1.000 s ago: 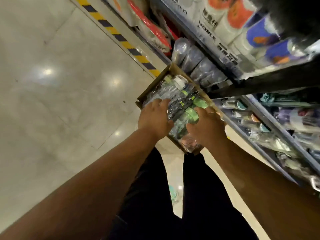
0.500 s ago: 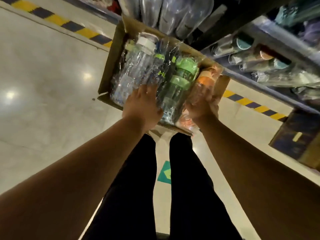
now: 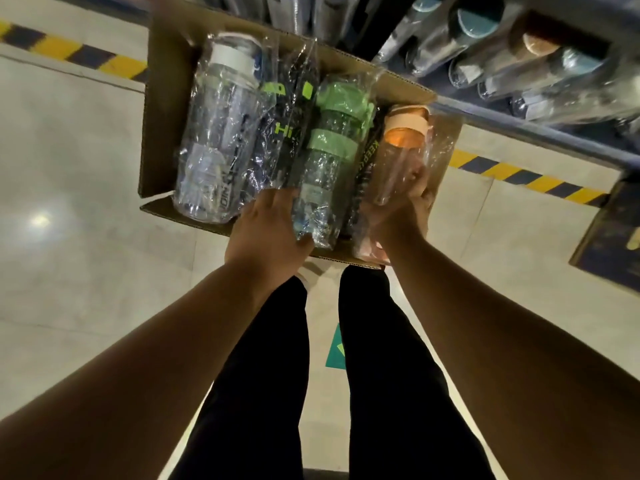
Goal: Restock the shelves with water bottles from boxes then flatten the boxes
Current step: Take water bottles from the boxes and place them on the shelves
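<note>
A cardboard box [image 3: 157, 126] is seen on the floor, open-topped, just below a shelf [image 3: 519, 125] stocked with wrapped bottles [image 3: 485, 60]. Four plastic-wrapped water bottles are laid side by side in the box: a white-capped clear bottle [image 3: 218, 133], a dark bottle [image 3: 280, 140] with green lettering, a green-capped bottle [image 3: 329, 161] and an orange-capped bottle [image 3: 401, 147] nearest the shelf. The left hand [image 3: 270, 230] is laid at the base of the dark and green-capped bottles – whether anything is gripped cannot be told. The right hand [image 3: 408, 206] is wrapped round the orange-capped bottle – fingers seen through its clear body. Black-trousered legs [image 3: 270, 375] are seen below, and a yellow-black floor stripe [image 3: 86, 58] behind the box.
</note>
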